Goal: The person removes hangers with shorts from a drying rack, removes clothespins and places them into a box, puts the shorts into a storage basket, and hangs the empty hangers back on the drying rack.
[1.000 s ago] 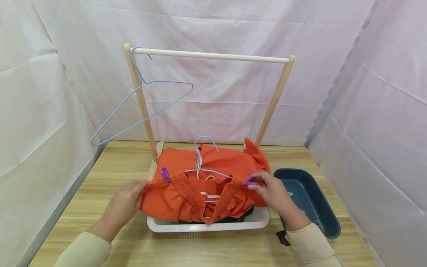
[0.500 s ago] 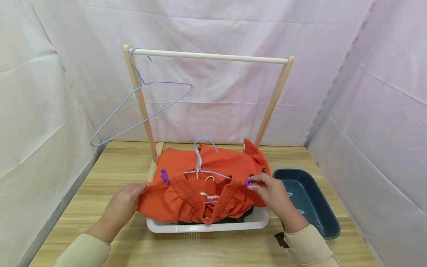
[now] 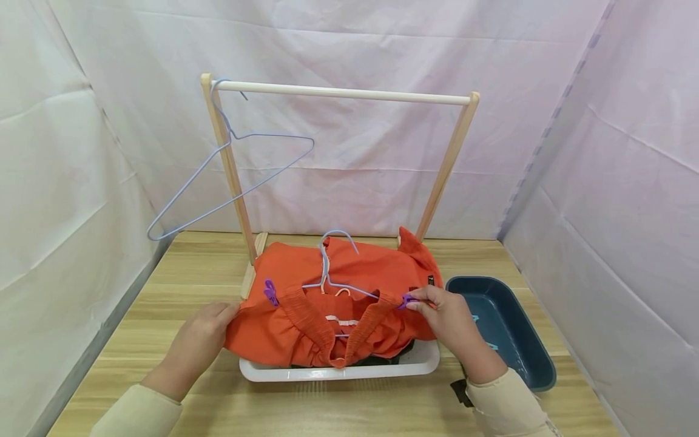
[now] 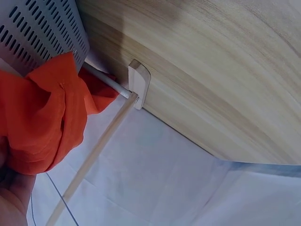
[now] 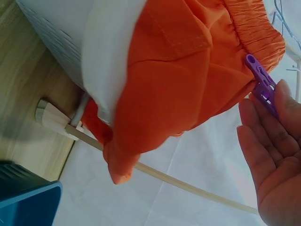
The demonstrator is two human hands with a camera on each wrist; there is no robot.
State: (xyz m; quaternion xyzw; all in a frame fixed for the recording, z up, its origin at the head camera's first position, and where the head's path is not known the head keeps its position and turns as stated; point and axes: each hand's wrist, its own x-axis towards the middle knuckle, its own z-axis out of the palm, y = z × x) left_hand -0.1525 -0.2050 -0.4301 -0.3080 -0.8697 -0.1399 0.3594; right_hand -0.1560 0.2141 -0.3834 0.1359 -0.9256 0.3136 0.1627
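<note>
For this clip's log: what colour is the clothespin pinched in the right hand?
Purple; the clothespin shows best in the right wrist view.

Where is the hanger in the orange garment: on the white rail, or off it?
Off it: the hanger appears below the white rail, apart from it.

White cloth walls [image 3: 355,152] make this a booth

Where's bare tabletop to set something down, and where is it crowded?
Bare tabletop lies between the left hand and left cloth wall, and in front of the white basket, between the sleeves. Crowded: the basket, under the orange garment, and its right, with blue tray and right hand.
</note>
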